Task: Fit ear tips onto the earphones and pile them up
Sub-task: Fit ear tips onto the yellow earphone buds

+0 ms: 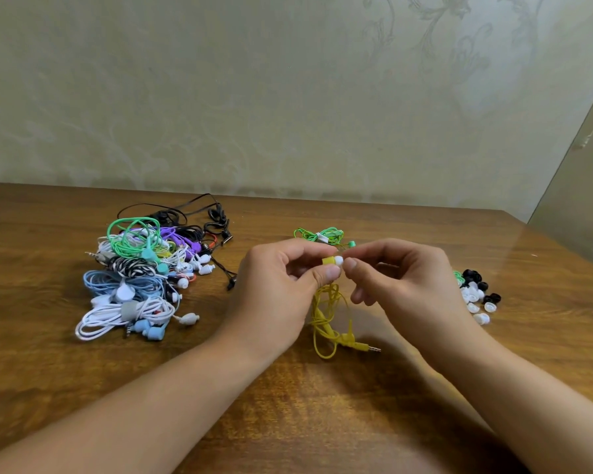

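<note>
Fingers [326, 273] of the left hand [278, 289] are pinched on a yellow earbud [328, 261] at frame centre; a white ear tip [338, 260] on its end is pinched by the right hand [408, 285]. The yellow cable [326, 319] is hung down to the wooden table [288, 388]. A pile of earphones [144, 271] is seen left of centre, a green earphone bundle [320, 235] behind the hands, loose ear tips [476, 295] at right.

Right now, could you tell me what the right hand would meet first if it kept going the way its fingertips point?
Most likely the white ear tip on the yellow earbud, which the left hand pinches; the right hand already pinches or touches it.
</note>
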